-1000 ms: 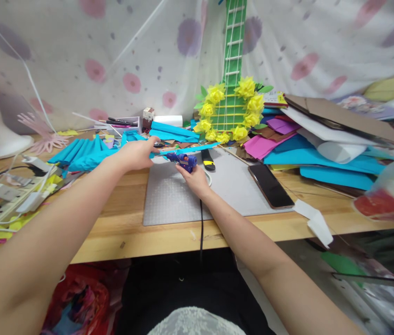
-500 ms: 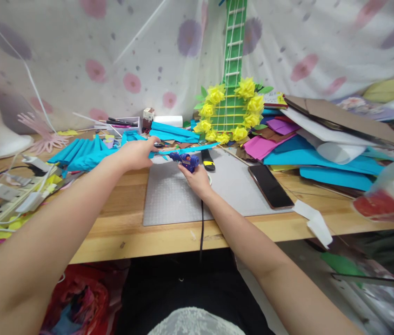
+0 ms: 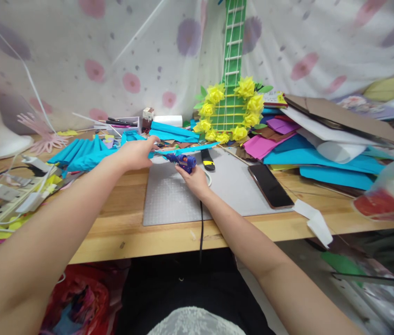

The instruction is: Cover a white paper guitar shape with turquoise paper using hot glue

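My left hand (image 3: 137, 153) is closed on a blue crepe paper strip (image 3: 197, 148), which stretches rightward over the grey cutting mat (image 3: 169, 200). Wrapped round the handle of a blue hot glue gun (image 3: 184, 163) is my right hand (image 3: 197, 180). The gun's nozzle points left, close under the strip near my left fingers; whether it touches the paper I cannot tell. A black cord (image 3: 202, 228) hangs from the gun over the table edge. Behind the gun lies a black and yellow cutter (image 3: 207, 159), with a white ring-shaped roll (image 3: 209, 178) partly hidden by my right hand.
A phone (image 3: 270, 186) lies on the mat's right side. A green guitar shape with yellow paper flowers (image 3: 249, 102) stands at the back. Stacked paper (image 3: 322, 153) and a plastic cup (image 3: 392, 195) are right; pleated blue paper (image 3: 81, 153) and a cabled power strip (image 3: 11, 200) are left.
My right hand has shifted the glue gun slightly left, bringing its nozzle nearer my left fingers. My left hand and the strip stay almost in place.
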The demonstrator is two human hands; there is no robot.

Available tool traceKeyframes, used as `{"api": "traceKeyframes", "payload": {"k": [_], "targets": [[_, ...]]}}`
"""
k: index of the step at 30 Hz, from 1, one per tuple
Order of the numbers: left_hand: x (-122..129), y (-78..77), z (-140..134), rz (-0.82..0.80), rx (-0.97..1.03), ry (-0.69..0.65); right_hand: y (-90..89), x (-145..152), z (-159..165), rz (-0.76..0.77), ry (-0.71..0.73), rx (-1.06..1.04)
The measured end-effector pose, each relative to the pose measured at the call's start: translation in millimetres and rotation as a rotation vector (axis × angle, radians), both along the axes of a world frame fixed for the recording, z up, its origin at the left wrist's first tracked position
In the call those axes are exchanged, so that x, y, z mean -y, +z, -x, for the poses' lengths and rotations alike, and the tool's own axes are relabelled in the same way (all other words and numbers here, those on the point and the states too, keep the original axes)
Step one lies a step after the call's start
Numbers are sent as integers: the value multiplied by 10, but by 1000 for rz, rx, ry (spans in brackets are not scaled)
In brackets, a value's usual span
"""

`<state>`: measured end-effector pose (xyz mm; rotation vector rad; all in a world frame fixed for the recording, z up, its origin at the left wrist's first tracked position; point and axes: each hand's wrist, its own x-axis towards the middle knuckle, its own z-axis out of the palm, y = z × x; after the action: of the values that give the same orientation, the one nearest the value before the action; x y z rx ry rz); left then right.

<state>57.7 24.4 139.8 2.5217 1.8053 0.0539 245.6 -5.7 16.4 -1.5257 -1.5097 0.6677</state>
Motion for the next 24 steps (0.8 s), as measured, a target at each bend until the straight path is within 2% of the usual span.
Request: {"api": "traceKeyframes", "payload": {"k": [3, 7, 10, 14, 19, 24], "targets": [[16, 9, -12, 4, -23, -65, -13, -13, -27, -2, -20, -22], [33, 29, -22, 30, -28, -70, -19, -17, -96, 16, -31, -81], [42, 45, -23, 46, -38, -64, 19, -16, -213, 60, 49, -174], [43, 41, 4, 47, -55, -83, 160, -4, -480, 116, 172, -335], [38, 36, 51, 56, -31, -68, 344, 70, -885, 3, 151, -488], [35, 103, -2, 64, 99, -9, 380, 131, -1025, -38, 154, -421]]}}
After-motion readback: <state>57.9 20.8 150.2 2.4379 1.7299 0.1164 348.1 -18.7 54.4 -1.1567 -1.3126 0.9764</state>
